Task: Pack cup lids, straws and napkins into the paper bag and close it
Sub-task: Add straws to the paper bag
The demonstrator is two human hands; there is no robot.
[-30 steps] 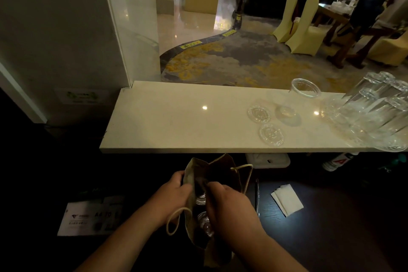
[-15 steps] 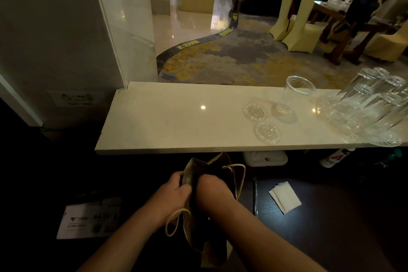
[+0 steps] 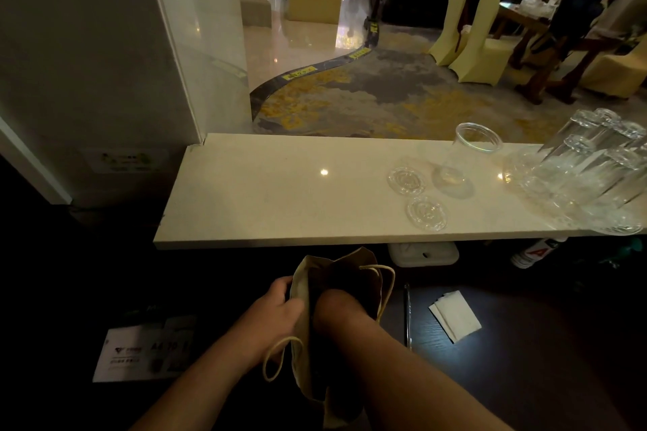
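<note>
The paper bag [image 3: 338,273] is seen low in the centre of the frame, standing open on the dark table [image 3: 525,378] just below the pale counter [image 3: 280,192]. Its left rim is gripped by the left hand [image 3: 276,311], with the fingers curled over the edge and the mouth held wide. The right hand [image 3: 338,303] is sunk into the bag past the wrist, so whether its fingers are spread or closed cannot be told. One rope handle is looped below the left wrist and the other is draped over the right rim.

Right of centre on the counter, two clear cup lids [image 3: 406,180] [image 3: 426,213] are laid flat, apart from each other, beside a clear cup [image 3: 462,161]. Upturned glasses [image 3: 595,171] are clustered at the right edge. At lower right, white napkins [image 3: 455,315] are stacked on the table, with a thin stick [image 3: 407,315] between them and the bag. A printed sheet [image 3: 147,350] is seen at lower left.
</note>
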